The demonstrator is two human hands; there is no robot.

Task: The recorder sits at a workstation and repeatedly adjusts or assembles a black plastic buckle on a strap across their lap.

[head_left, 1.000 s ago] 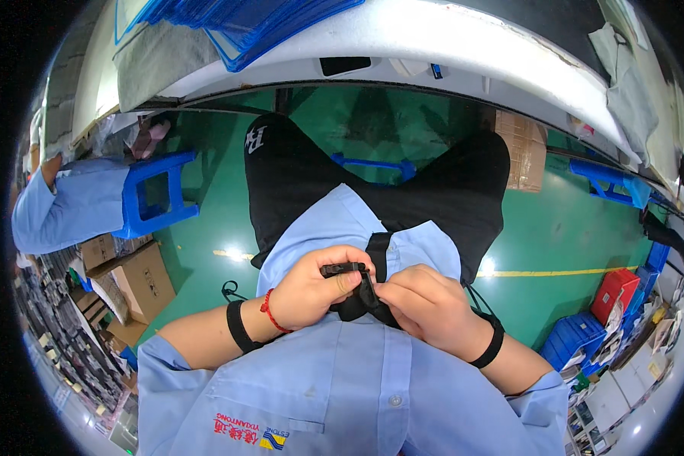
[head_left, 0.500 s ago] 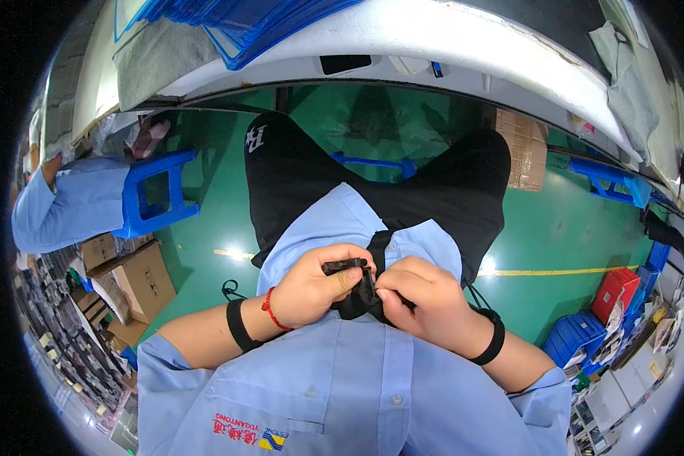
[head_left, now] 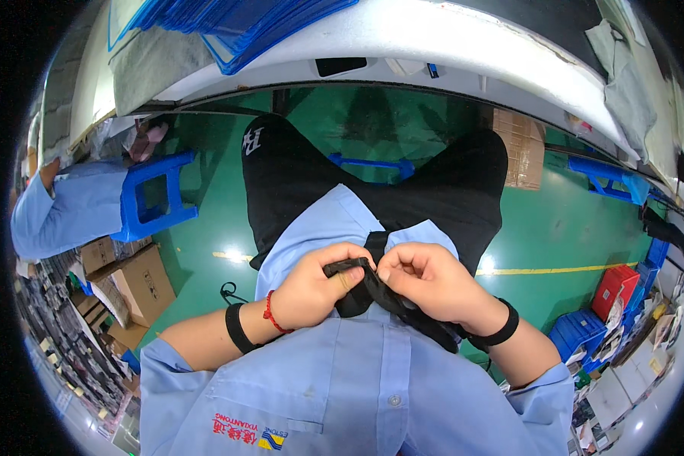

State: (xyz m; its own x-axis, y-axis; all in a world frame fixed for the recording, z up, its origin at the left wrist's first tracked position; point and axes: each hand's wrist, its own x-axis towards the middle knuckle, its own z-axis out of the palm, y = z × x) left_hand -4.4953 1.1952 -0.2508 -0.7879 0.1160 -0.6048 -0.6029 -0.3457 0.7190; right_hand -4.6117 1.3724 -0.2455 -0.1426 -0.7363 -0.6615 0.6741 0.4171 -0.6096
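In front of my waist, both hands work on a black strap (head_left: 414, 313). My left hand (head_left: 311, 287) is closed, its thumb and fingers pinching a folded part of the strap. My right hand (head_left: 433, 285) is also closed, with thumb and forefinger pressed together at the strap's edge close to the left fingers. From between the hands, one length of strap slants down to the right, under my right hand, across my light blue shirt (head_left: 319, 380). A further black band rises above the hands between the shirt's tails. The fingers hide part of the strap.
A white worktable edge (head_left: 479, 38) runs overhead, carrying a stack of blue-edged sheets (head_left: 273, 30). A blue stool (head_left: 182, 197) with a seated co-worker's blue sleeve is at left. Cardboard boxes (head_left: 144, 281) stand below it; red (head_left: 615, 292) and blue crates (head_left: 577, 334) are at right.
My right hand has turned and lifted slightly, its fingers shifting up along the strap. A longer stretch of strap now shows, hanging down to the right below that hand. The left hand keeps its hold.
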